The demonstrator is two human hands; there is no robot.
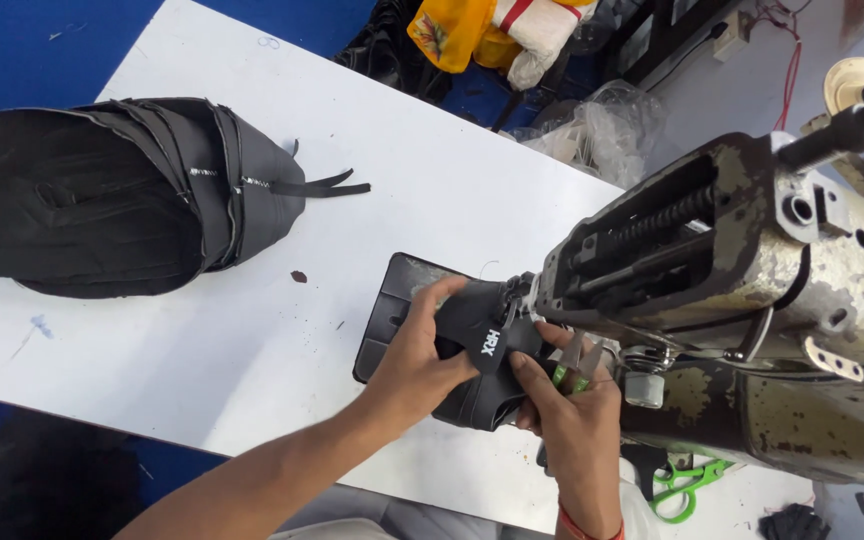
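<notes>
**Inspector A:** Starting far to the left of the hands, what is lying there?

**Inspector B:** A stack of black cut pieces (102, 195) is resting on the white table (252, 330), well apart from both hands, with two thin black straps trailing off its right edge.

**Inspector A:** And the left hand?

**Inspector B:** The left hand (420, 345) is reaching in from the lower left and is closing its fingers and thumb on the left part of a black shoe piece (482, 345). The piece is sitting between the two hands, over a dark plate (392, 300) that is showing just beyond the left fingertips. A small tab on the piece is standing between the two thumbs.

**Inspector A:** The right hand?

**Inspector B:** The right hand (572, 405) is gripping the same piece from the right and from beneath, fingers curled. It is also keeping a small green-handled snipper (574, 368) tucked in its grasp, blades pointing up.

**Inspector A:** Beyond that hand?

**Inspector B:** A worn metal sewing machine (742, 290) is looming just above and to the right of the right hand, its head nearly touching the piece. Green scissors (687, 485) are lying below the machine, to the right of the wrist. Whether the piece is sitting under the needle cannot be told.
</notes>
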